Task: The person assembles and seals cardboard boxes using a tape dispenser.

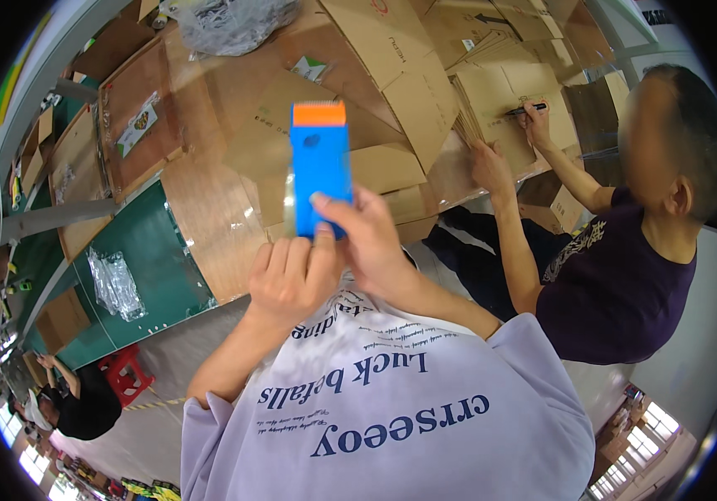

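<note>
Both hands grip a blue tape dispenser (320,167) with an orange top, held upright over cardboard boxes (291,100). Left hand (287,280) clasps its base; right hand (367,238) pinches its right edge.

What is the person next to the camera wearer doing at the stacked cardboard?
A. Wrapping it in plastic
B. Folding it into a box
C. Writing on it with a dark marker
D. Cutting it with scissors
C: the co-worker's hand presses a dark marker to the stacked cardboard.
</note>
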The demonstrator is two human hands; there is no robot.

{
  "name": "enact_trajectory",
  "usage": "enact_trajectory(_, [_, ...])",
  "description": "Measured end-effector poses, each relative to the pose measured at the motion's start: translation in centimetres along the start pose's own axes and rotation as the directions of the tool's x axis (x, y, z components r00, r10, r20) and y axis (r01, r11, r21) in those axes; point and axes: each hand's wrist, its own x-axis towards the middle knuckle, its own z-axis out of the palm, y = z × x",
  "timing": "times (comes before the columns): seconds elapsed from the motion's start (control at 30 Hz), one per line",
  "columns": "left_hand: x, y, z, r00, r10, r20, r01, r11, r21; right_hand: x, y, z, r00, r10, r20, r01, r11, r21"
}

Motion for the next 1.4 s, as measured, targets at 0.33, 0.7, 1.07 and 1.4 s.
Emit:
enact_trajectory(0.33, [-6.0,-5.8,5.3,0.64,-0.527,0.559,0.641,0.767,-0.011,-2.3,-6.8,-14.1,0.846,-0.526,-0.089,0.386,0.718,-0.579])
enact_trajectory(0.7, [-10.7,-10.5,-2.6,0.461,-0.647,0.607,0.887,0.349,-0.301,-3.4,2.0,-13.3,0.993,0.1,0.057,-0.076,0.943,-0.323])
enact_trajectory(1.07, [-21.0,-19.4,-11.1,0.38,-0.669,0.639,0.91,0.393,-0.13,1.2,16.6,-4.9,0.958,0.131,0.257,-0.085,0.98,-0.182])
enact_trajectory(1.4, [-28.7,-23.9,-9.9,0.597,-0.743,0.305,0.761,0.644,0.078,0.8,24.3,-0.1,0.992,-0.094,0.087,0.126,0.846,-0.518])
